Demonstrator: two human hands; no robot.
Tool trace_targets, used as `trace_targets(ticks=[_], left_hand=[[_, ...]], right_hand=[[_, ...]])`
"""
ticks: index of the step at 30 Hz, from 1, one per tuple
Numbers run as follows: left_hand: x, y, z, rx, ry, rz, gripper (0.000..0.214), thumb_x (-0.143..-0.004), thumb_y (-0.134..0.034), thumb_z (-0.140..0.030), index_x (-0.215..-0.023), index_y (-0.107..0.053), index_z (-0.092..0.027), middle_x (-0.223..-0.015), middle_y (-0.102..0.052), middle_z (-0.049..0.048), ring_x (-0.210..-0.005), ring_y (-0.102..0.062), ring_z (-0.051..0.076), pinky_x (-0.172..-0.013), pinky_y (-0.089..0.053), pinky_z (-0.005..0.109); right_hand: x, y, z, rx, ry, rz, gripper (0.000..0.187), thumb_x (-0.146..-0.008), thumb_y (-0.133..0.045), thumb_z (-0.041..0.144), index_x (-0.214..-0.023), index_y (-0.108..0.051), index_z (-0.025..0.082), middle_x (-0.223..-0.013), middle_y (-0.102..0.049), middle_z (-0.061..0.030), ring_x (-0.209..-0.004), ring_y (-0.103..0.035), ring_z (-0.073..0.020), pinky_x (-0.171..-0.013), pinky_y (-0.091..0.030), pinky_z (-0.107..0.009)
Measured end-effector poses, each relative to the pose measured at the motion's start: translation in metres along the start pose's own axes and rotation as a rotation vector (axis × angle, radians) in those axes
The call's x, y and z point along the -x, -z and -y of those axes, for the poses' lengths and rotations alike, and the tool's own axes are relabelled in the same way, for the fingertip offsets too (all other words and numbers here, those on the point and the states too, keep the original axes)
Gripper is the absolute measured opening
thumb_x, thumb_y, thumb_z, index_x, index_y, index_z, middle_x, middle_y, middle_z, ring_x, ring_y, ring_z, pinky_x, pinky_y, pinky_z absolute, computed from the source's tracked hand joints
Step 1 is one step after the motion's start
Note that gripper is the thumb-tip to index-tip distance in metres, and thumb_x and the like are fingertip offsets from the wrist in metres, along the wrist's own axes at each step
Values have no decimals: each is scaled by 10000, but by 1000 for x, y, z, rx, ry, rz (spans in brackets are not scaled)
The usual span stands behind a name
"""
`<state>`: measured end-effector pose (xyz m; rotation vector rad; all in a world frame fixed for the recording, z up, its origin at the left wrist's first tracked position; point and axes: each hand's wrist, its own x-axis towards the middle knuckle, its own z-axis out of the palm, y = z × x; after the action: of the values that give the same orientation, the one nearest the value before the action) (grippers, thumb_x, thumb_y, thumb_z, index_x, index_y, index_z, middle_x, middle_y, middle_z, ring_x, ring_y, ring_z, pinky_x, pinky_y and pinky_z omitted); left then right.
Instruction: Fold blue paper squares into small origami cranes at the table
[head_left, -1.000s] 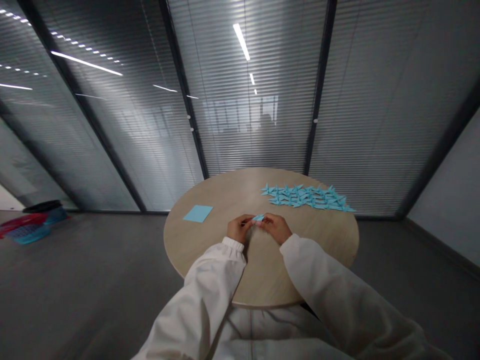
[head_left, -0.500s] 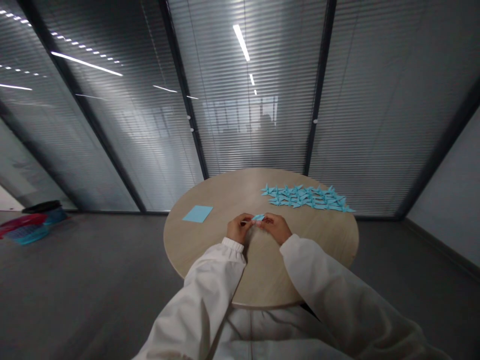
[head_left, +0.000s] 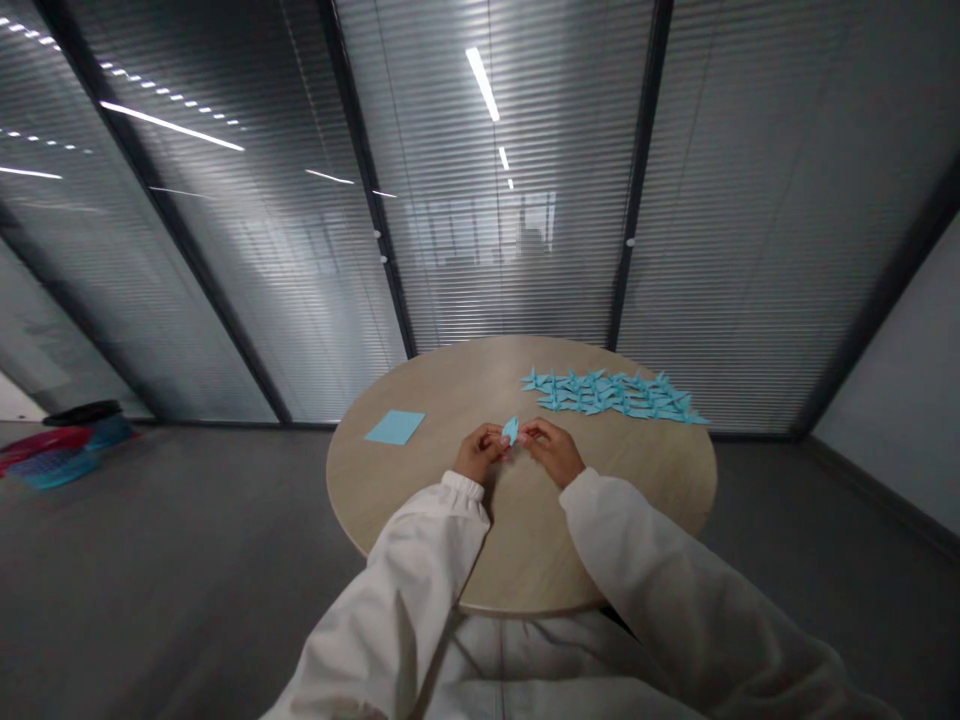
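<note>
A small piece of folded blue paper (head_left: pixel 511 430) stands upright between my two hands over the middle of the round table. My left hand (head_left: pixel 480 453) pinches its lower left side between thumb and fingers. From the other side, the fingertips of my right hand (head_left: pixel 553 450) are closed at the paper's right edge. The exact folds are too small to make out. To the left lies a stack or sheet of flat blue square paper (head_left: pixel 395 427). Several folded blue paper cranes (head_left: pixel 611 392) sit in close rows at the back right.
The round wooden table (head_left: pixel 540 570) stands close to a glass wall with blinds (head_left: pixel 510 290). On the floor at the far left are a blue basket with a red rim (head_left: pixel 56 465) and a dark-rimmed one (head_left: pixel 94 415).
The folded paper has turned from lying flat and wide to standing upright and narrow. My hands have shifted slightly around it; the square paper and the cranes stay put.
</note>
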<state>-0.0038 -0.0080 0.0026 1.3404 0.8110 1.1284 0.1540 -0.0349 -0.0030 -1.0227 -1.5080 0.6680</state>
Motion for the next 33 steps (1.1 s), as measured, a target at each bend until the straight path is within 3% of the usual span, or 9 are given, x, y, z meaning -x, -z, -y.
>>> trace_targets(ticks=[5, 14, 20, 26, 33], left_hand=[[1, 0, 1, 69, 99, 37, 527, -436, -802, -442, -789, -571, -125, -651, -592, 1, -645, -581, 132, -627, -486, 268], [1, -1, 2, 111, 149, 57, 509, -415, -824, -399, -757, -572, -118, -617, -591, -7, -586, -572, 107, -595, -484, 244], [3, -3, 3, 127, 176, 54, 501, -419, -825, -393, -756, -583, -112, -612, -597, 0, -569, -567, 105, -585, -478, 241], [3, -3, 1, 126, 164, 47, 505, -403, -827, -401, -736, -584, -110, -603, -591, -2, -557, -559, 97, -555, -470, 223], [3, -3, 1, 53, 146, 11, 520, -420, -811, -436, -756, -583, -111, -616, -588, 5, -584, -561, 102, -550, -474, 221]], right_hand=[[-1, 0, -1, -20, 0, -91, 228, -696, -585, 317, -880, -566, 183, -785, -592, -23, -720, -556, -147, -596, -460, -240], [0, 0, 1, -9, -26, -11, 149, -707, -561, 291, -797, -586, 174, -761, -590, -30, -719, -552, -153, -618, -464, -256], [1, 0, 2, -51, 64, -69, 321, -699, -582, 250, -1006, -504, 201, -853, -557, -23, -741, -549, -137, -593, -465, -232], [0, 2, 6, -8, 147, -103, 241, -706, -588, 229, -944, -557, 203, -925, -537, -45, -784, -551, -148, -577, -473, -232], [0, 4, 8, -6, 156, -103, 112, -710, -588, 233, -816, -591, 196, -861, -537, -34, -748, -557, -149, -551, -462, -236]])
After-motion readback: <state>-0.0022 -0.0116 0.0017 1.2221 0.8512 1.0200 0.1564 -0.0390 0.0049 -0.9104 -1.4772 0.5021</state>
